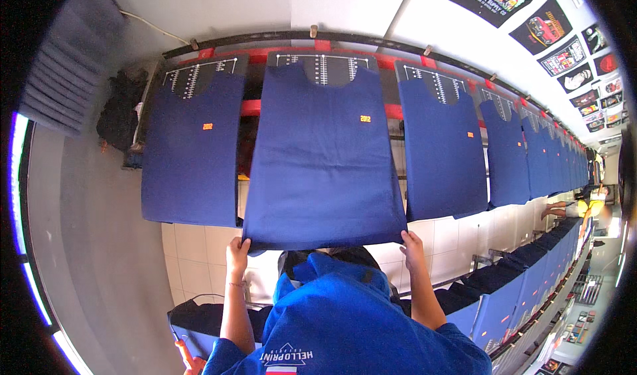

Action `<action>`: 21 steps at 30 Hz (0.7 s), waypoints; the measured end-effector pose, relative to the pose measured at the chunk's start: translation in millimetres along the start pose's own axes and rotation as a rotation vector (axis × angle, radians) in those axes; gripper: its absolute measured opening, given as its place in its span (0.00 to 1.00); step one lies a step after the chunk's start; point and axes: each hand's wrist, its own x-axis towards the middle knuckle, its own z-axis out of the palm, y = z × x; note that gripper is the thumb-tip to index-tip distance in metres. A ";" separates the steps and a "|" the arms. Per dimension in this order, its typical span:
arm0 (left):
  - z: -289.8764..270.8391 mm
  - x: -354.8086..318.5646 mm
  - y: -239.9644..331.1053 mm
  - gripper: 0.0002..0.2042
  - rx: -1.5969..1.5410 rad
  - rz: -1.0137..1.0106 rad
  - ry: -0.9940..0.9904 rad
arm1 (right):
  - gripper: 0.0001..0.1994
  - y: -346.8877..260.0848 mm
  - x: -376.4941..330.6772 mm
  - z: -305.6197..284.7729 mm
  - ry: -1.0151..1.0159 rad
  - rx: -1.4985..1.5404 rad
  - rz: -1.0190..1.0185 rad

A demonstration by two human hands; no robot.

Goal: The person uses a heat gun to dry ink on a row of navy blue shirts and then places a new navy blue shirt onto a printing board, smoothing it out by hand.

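A navy T-shirt [318, 182] with a small orange print on its chest lies stretched over a dark printing board in front of me. My left hand [237, 254] pinches the shirt's near left hem corner between thumb and fingers. At the near right corner, my right hand [412, 250] grips the same hem. The hem is pulled fairly straight between both hands, with light creases across the middle of the cloth. Above the neckline, the bare end of the board [323, 68] shows white ruler markings.
Similar shirts on boards flank this one, at left [190, 156] and right [443, 152], in a long row going right. A red and black rail [315, 36] runs behind them. Another row of shirts [504, 302] stands lower right. A person in yellow [587, 208] is far right.
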 end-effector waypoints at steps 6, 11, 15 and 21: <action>12.5 -34.1 -40.2 0.11 -0.035 -0.199 0.025 | 0.09 17.9 -6.5 -9.4 -0.020 -0.136 0.086; 13.9 -37.7 -18.5 0.06 -0.137 -0.333 -0.038 | 0.08 27.0 -4.3 -24.2 -0.123 -0.172 0.165; 30.3 -43.7 -49.1 0.05 -0.223 -0.423 -0.055 | 0.10 22.0 14.1 -26.0 -0.218 -0.257 0.219; -4.2 39.4 99.7 0.14 0.054 -0.357 -0.590 | 0.22 -79.0 58.6 -13.9 -0.899 -0.728 0.006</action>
